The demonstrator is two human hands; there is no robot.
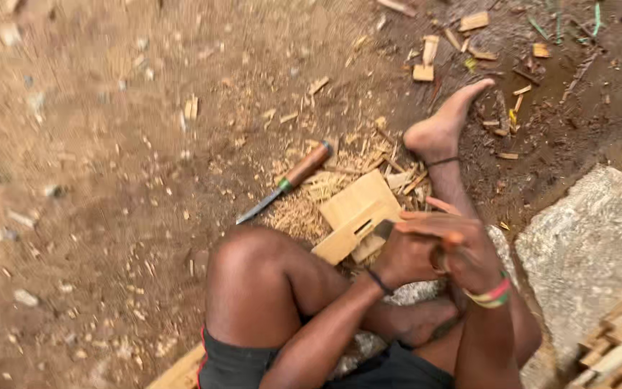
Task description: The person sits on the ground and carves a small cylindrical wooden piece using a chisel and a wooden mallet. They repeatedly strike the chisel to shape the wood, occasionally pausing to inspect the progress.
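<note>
Seated on ground, knee raised. Left hand w/ fingers curled around block, steadying its near edge. Right hand fingers closed, overlapping left; what it grips can't be told. Block rests on shavings between legs. Chisel lies just beyond, untouched. Offcuts farther off. Stone at right.

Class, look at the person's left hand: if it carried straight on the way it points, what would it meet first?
Most likely the pale wooden block, lying just beyond the left hand toward upper left; they may already touch, depth is unclear.
</note>
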